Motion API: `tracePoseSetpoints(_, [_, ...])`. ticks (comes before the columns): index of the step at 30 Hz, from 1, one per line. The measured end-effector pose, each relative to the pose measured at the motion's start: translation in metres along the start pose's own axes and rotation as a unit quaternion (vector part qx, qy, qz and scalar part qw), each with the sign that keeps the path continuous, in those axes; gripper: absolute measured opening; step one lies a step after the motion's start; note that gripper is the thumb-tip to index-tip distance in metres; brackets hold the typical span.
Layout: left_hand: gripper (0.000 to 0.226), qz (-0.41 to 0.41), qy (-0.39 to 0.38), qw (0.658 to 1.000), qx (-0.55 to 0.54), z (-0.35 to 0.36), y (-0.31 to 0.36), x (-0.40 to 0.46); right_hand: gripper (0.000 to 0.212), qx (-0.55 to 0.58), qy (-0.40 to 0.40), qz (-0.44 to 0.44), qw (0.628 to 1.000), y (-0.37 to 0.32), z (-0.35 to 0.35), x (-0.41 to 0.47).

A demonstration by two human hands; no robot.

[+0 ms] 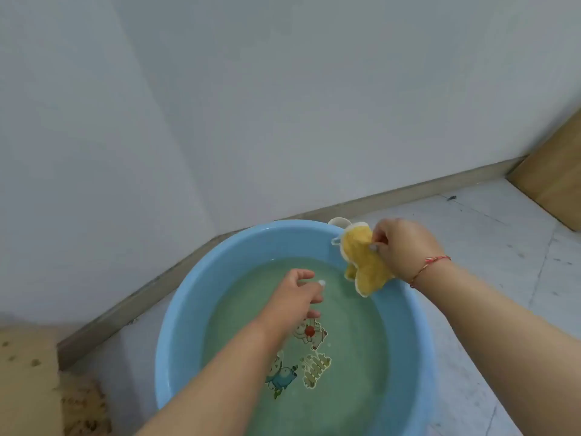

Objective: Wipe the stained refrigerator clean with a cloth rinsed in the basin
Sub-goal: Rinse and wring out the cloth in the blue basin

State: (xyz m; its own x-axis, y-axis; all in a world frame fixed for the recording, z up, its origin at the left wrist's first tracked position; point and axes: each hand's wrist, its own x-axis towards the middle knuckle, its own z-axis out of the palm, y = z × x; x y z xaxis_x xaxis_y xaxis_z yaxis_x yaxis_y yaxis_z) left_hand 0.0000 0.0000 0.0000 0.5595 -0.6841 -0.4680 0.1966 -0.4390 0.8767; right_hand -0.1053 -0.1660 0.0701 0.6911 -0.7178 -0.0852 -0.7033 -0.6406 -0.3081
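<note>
A round blue basin (185,297) stands on the floor, holding greenish water with cartoon pictures on its bottom. My right hand (405,247) pinches a yellow cloth (361,262) with a white edge, which hangs over the basin's far right rim above the water. My left hand (298,294) hovers over the middle of the water, fingers loosely apart, holding nothing. The refrigerator is out of sight.
A grey-white wall (283,105) with a beige skirting board (408,190) runs close behind the basin. Pale floor tiles (503,247) lie to the right. A wooden panel (556,171) stands at the far right. A brown stained surface (28,388) sits at the lower left.
</note>
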Motion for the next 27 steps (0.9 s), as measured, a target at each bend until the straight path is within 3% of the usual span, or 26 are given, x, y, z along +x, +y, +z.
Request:
tracePoseSetpoints(3, [0.032, -0.043, -0.045, 0.988, -0.144, -0.008, 0.003, -0.005, 0.017, 0.155, 0.047, -0.133, 0.978, -0.025, -0.012, -0.013])
tracePoseSetpoints(5, [0.048, -0.077, -0.109, 0.941, -0.31, -0.018, 0.009, -0.014, 0.018, 0.327, 0.003, -0.167, 0.93, -0.042, -0.013, -0.027])
tracePoseSetpoints(7, [0.054, -0.072, -0.135, 0.902, -0.404, -0.028, 0.015, -0.024, 0.007, 0.511, -0.089, -0.143, 0.843, -0.047, -0.003, -0.034])
tracePoseSetpoints(8, [0.052, -0.048, -0.135, 0.899, -0.413, -0.032, 0.015, -0.028, 0.006, 0.593, -0.132, -0.122, 0.785, -0.047, 0.007, -0.035])
tracePoseSetpoints(9, [0.05, -0.015, -0.112, 0.912, -0.394, -0.035, 0.014, -0.032, 0.007, 0.65, -0.171, -0.095, 0.734, -0.051, 0.014, -0.035])
tracePoseSetpoints(10, [0.048, 0.018, -0.067, 0.936, -0.345, -0.036, 0.013, -0.034, 0.008, 0.674, -0.199, -0.071, 0.708, -0.054, 0.019, -0.036])
tracePoseSetpoints(12, [0.042, 0.08, 0.069, 0.974, -0.202, -0.036, 0.011, -0.039, 0.016, 0.636, -0.236, -0.032, 0.734, -0.063, 0.034, -0.037])
tracePoseSetpoints(15, [0.03, 0.146, 0.179, 0.973, -0.005, -0.04, 0.003, -0.04, 0.037, 0.454, -0.202, -0.01, 0.868, -0.064, 0.061, -0.033])
tracePoseSetpoints(18, [0.018, 0.08, 0.217, 0.96, 0.16, -0.058, -0.011, -0.036, 0.022, 0.284, -0.082, 0.025, 0.955, -0.043, 0.073, -0.015])
tracePoseSetpoints(20, [0.028, -0.006, 0.217, 0.914, 0.343, -0.072, -0.023, -0.032, 0.021, 0.142, -0.05, 0.018, 0.988, -0.03, 0.076, -0.007])
tracePoseSetpoints(22, [0.035, -0.054, 0.194, 0.83, 0.52, -0.075, -0.035, -0.031, 0.045, 0.008, -0.072, -0.046, 0.996, -0.025, 0.088, -0.012])
tracePoseSetpoints(23, [0.046, -0.051, 0.168, 0.805, 0.567, -0.071, -0.041, -0.029, 0.057, -0.057, -0.098, -0.097, 0.989, -0.025, 0.098, -0.019])
tracePoseSetpoints(25, [0.063, -0.018, 0.063, 0.791, 0.608, -0.055, -0.048, -0.028, 0.077, -0.17, -0.18, -0.174, 0.953, -0.028, 0.119, -0.031])
tracePoseSetpoints(27, [0.065, -0.048, -0.028, 0.782, 0.621, -0.041, -0.058, -0.022, 0.081, -0.227, -0.242, -0.175, 0.927, -0.027, 0.137, -0.035])
